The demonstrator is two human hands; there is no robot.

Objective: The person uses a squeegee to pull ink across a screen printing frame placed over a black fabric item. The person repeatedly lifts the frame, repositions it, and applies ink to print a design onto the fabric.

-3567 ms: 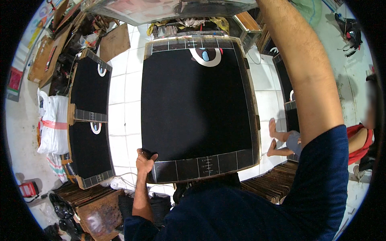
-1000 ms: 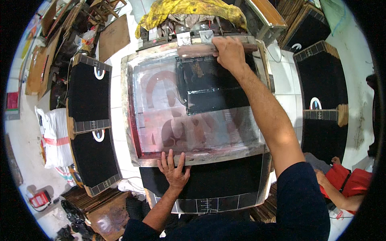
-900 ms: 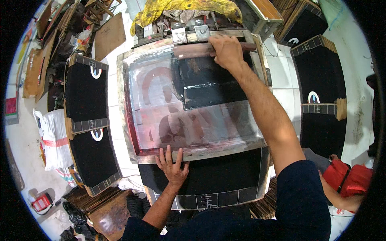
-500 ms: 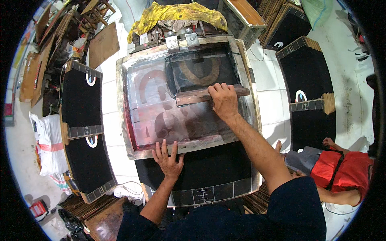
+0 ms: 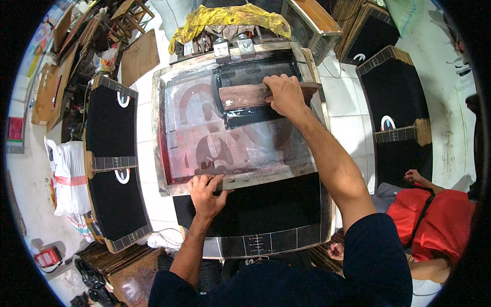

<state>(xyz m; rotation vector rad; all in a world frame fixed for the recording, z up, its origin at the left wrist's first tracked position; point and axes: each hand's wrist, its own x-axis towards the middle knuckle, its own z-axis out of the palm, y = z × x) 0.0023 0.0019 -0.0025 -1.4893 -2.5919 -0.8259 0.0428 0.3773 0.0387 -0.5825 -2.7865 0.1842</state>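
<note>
A screen-printing frame (image 5: 245, 180) with a wooden rim and translucent mesh lies over a black board (image 5: 266, 215). My right hand (image 5: 287, 97) grips a wooden-handled squeegee (image 5: 243, 96) from above, fingers wrapped round the handle. Dark ink (image 5: 248, 119) spreads on the mesh on the near side of the squeegee and beyond it. Part of the blade and the mesh under it is hidden. On the near rim, my left hand (image 5: 207, 194) has its fingers bent over the wood, thumb below the edge. Pale curved shapes show through the mesh at left.
Two metal hinge clamps (image 5: 246, 48) hold the frame's far side, with a yellow stained cloth (image 5: 230, 19) behind them. Black printed boards (image 5: 110, 123) stand at left, and more boards (image 5: 391, 92) at right. A person in red clothing (image 5: 440, 220) sits close at lower right.
My right hand has pushed the squeegee farther away across the mesh, uncovering wet ink on its near side. My left hand's spread fingers have curled over the rim. The person at right has shifted.
</note>
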